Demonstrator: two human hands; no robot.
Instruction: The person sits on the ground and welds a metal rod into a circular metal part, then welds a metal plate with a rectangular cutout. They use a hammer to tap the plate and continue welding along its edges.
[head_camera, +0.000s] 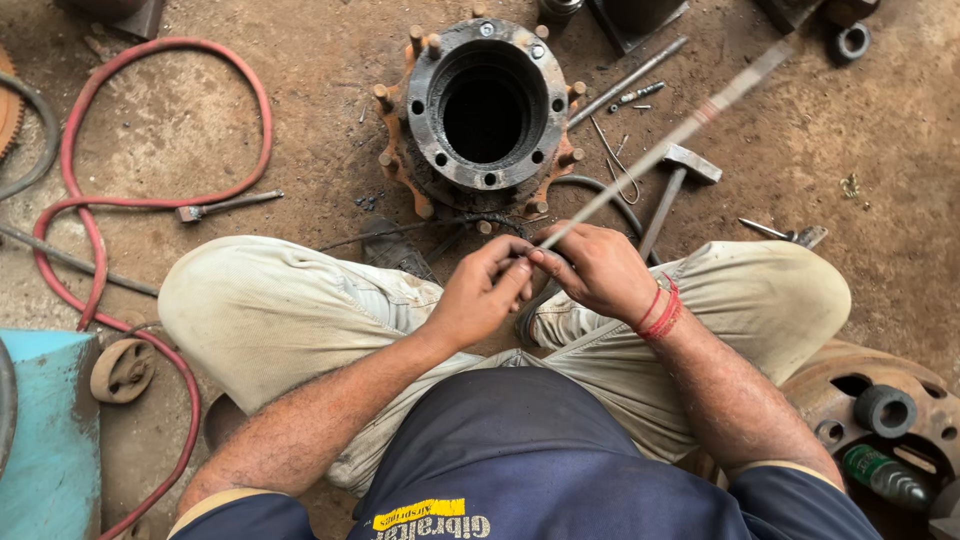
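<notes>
Thin metal rod (660, 150) slanting up-right from fingers of left hand (480, 295) and right hand (600, 270), both pinched on its lower end.

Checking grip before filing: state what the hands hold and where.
Both hands, left hand and right hand, pinch the near end of a long thin metal strip.

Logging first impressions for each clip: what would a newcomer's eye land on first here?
First, the big greasy wheel hub on the dirt floor at top centre, its dark bore open and studs ringing it. Just below, the left hand and right hand meet over the crossed legs, pinching a long thin rod that slants up to the right, blurred. A red hose loops at left.
</notes>
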